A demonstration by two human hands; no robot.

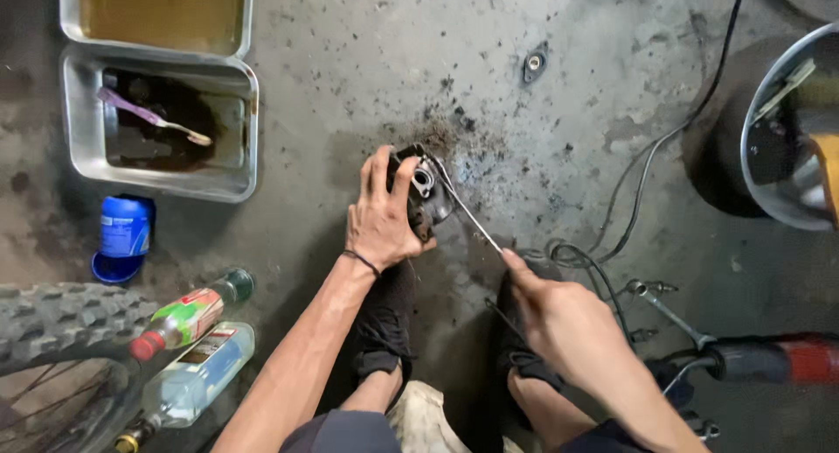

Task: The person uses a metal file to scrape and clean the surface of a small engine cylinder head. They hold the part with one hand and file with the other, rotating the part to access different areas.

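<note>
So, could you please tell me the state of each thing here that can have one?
Left hand: gripping the dark metal part, which rests on the floor.
Right hand: pinching a thin metal rod, tip at the part.
Upper tray: filled with brownish liquid.
Lower tray: holds dark liquid and a brush.
Blue can: lidless, upright.
Two bottles: lying down, capped.

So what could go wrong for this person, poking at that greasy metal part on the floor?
The thin metal tool in the right hand might slip off the dark metal part and jab the left hand gripping it. Black grit on the concrete floor could also get into the part's round opening. Loose cables lie close to the right hand and could snag.
</note>
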